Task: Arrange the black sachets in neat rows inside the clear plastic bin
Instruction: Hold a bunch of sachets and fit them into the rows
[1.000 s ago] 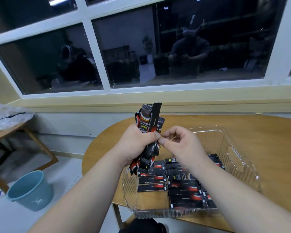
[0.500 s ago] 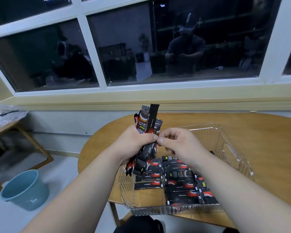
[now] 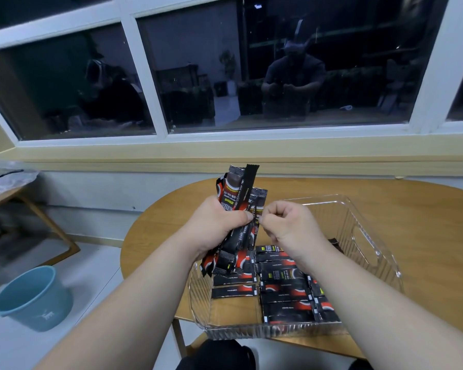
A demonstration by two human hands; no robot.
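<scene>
You are holding the held sachets [image 3: 238, 198] upright in your left hand [image 3: 217, 222], its grip curling round their middle, above the near left part of the bin [image 3: 369, 236]. Your right hand [image 3: 289, 225] is meeting them from the right, its grip pinching the edge of one sachet between thumb and forefinger, the other fingers curled in. The laid sachets [image 3: 286, 292] are lying flat on the bin's floor: a short row on the left, a longer one in the middle, a third on the right partly hidden by your forearm. The bin is sitting on the table [image 3: 425, 236]. A bucket [image 3: 30, 297] is standing on the floor, left.
</scene>
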